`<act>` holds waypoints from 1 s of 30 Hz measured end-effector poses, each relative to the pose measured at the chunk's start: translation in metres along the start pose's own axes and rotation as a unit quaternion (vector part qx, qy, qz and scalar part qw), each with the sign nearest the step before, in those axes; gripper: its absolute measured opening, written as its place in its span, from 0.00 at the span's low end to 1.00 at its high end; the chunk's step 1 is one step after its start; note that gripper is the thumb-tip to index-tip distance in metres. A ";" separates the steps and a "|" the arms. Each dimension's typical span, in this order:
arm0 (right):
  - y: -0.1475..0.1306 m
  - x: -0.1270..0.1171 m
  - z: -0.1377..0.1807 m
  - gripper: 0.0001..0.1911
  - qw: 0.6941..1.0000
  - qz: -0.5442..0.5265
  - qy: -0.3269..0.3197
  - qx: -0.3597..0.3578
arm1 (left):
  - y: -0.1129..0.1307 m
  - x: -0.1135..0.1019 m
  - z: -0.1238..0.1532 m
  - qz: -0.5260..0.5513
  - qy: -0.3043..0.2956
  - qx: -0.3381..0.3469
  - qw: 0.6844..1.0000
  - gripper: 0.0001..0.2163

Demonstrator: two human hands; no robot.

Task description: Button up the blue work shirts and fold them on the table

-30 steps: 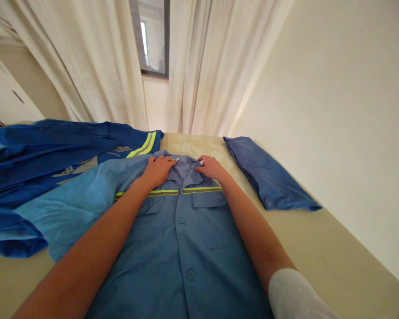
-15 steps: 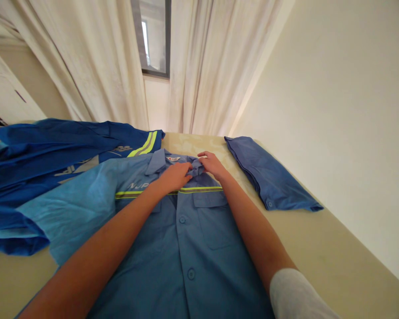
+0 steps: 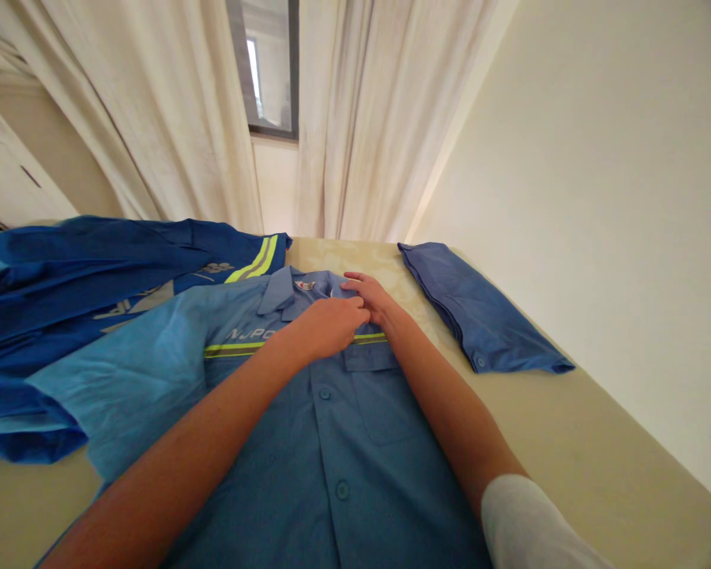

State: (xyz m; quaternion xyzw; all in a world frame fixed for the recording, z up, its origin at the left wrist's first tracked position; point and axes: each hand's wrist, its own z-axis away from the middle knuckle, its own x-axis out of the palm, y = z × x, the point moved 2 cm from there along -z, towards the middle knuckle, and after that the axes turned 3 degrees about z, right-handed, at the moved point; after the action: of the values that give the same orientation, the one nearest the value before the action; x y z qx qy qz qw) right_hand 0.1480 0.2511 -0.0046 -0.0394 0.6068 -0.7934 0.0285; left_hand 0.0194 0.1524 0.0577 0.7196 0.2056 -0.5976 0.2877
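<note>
A blue short-sleeved work shirt point(image 3: 385, 466) lies front up before me, buttons down its middle and a yellow-grey reflective stripe across the chest. At the right side of its collar, my left hand point(image 3: 336, 325) is closed in a pinch on the cloth; its fingertips are partly hidden. My right hand point(image 3: 372, 299) meets it there, fingers bent over the collar's right edge, the thumb side close to the left fingers. The left collar flap point(image 3: 277, 291) lies folded down, with a small label point(image 3: 305, 285) showing inside the neck.
A darker blue garment point(image 3: 124, 253) with a reflective band lies bunched at the left, partly under the shirt's sleeve. Folded blue cloth point(image 3: 479, 308) with a button sits at the right near the wall point(image 3: 628, 197). Curtains point(image 3: 367, 118) hang behind the beige surface point(image 3: 557, 442).
My left hand has moved right, from the neck opening to beside my right hand. The right hand has shifted slightly left, and the bunched right collar now lies flatter.
</note>
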 end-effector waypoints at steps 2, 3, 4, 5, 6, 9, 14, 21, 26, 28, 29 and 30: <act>-0.001 -0.001 -0.003 0.20 1.000 -0.028 0.003 0.012 | 0.013 0.003 -0.001 -0.023 -0.008 0.009 1.000 0.14; -0.002 -0.001 -0.004 0.19 0.999 -0.040 0.003 0.014 | 0.018 0.004 -0.002 -0.027 -0.009 0.014 1.000 0.14; -0.003 -0.002 -0.004 0.18 0.999 -0.052 0.001 0.014 | 0.021 0.003 -0.001 -0.027 -0.009 0.016 0.999 0.14; -0.003 -0.003 -0.005 0.17 0.998 -0.060 -0.001 0.012 | 0.022 0.002 -0.001 -0.026 -0.009 0.016 0.999 0.14; -0.004 -0.004 -0.005 0.17 0.998 -0.066 -0.001 0.010 | 0.023 0.001 0.000 -0.024 -0.009 0.013 1.000 0.13; -0.003 -0.005 -0.005 0.16 0.998 -0.068 0.000 -0.001 | 0.020 -0.004 0.002 -0.009 -0.013 -0.003 1.000 0.11; 0.002 -0.002 -0.006 0.08 0.999 -0.035 0.019 -0.006 | 0.014 -0.003 0.004 0.024 -0.028 -0.005 0.999 0.10; 0.002 0.002 -0.001 0.18 0.973 0.214 -0.001 -0.088 | 0.009 -0.004 0.003 0.064 -0.022 0.003 0.998 0.11; -0.003 0.001 0.005 0.13 0.905 0.401 0.021 -0.140 | 0.010 -0.007 0.002 0.055 -0.015 0.019 0.998 0.10; -0.004 0.000 0.004 0.12 0.895 0.421 0.036 -0.145 | 0.013 -0.007 0.003 0.051 -0.019 0.017 0.998 0.09; -0.004 0.000 0.003 0.12 0.897 0.413 0.040 -0.152 | 0.015 -0.008 0.003 0.048 -0.023 0.011 0.999 0.08; -0.004 0.000 0.001 0.13 0.904 0.393 0.040 -0.162 | 0.017 -0.008 0.004 0.042 -0.025 0.004 0.999 0.08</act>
State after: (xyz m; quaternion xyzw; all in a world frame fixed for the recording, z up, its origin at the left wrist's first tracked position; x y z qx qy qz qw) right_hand 0.1483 0.2510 -0.0001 0.2300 0.6937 -0.6097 0.3067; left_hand 0.0260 0.1376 0.0678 0.7134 0.1653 -0.6038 0.3150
